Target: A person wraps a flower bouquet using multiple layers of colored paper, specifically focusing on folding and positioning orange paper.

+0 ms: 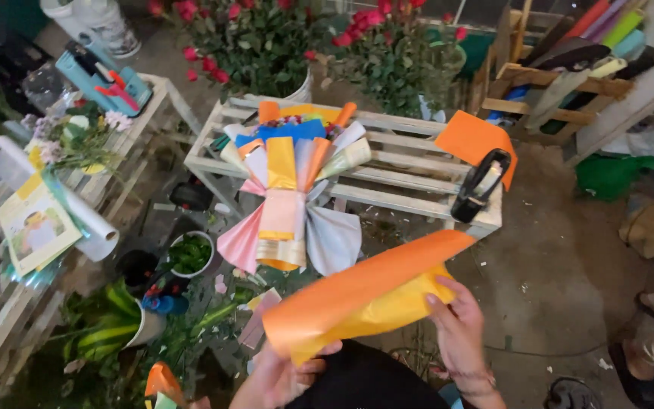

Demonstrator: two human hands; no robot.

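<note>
Two hands are holding a big sheet of wrapping paper, orange on one side and yellow on the other (365,299), near the bottom of the view. The left hand (281,375) is pinching the near left end of the sheet, with its fingers closed on the paper. The right hand (459,326) is pressing on the right edge, with its fingers closed on the sheet too.

Farther away, a bouquet wrapped in many colours of paper, pink, yellow, orange, blue and grey (293,189), is lying on a white wooden slatted surface (403,170). A black tape holder (481,184) is sitting on the right end of that surface, just beside a flat orange paper sheet (469,136). Pots of red roses (259,38) are standing at the far side. A white paper roll (62,201) is lying on the left.
</note>
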